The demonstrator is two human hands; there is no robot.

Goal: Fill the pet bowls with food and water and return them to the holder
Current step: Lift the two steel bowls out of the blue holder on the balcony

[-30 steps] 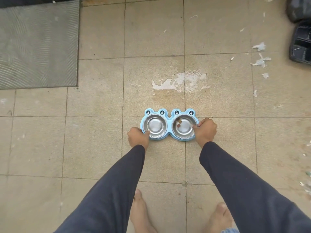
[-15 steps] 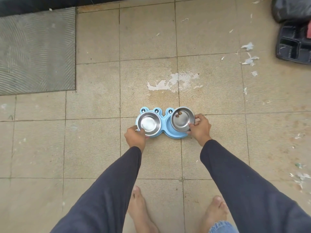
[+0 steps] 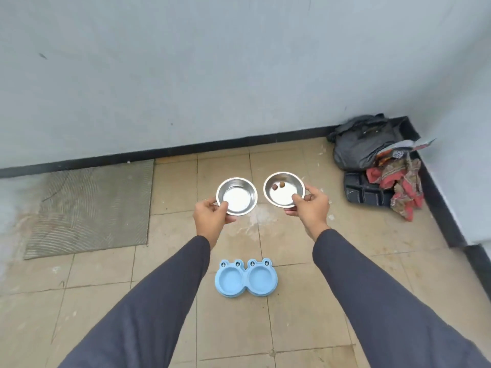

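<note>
Two steel pet bowls are held up in the air in front of me. My left hand [image 3: 210,216] grips the near rim of the left bowl [image 3: 237,196], which looks bare inside. My right hand [image 3: 309,205] grips the near rim of the right bowl [image 3: 283,189], which holds two brown kibble pieces. Below them on the tiled floor lies the blue frog-shaped holder [image 3: 245,281], both of its round wells without bowls.
A grey ribbed mat [image 3: 90,205] lies on the floor at left. In the right corner sit a dark bag [image 3: 364,144], a black tray [image 3: 366,189] and a red patterned cloth [image 3: 401,189]. A pale wall with a black skirting runs across the back.
Both bowls have been lifted out of the blue holder and raised. The view has tilted up from the floor to show the wall and corner.
</note>
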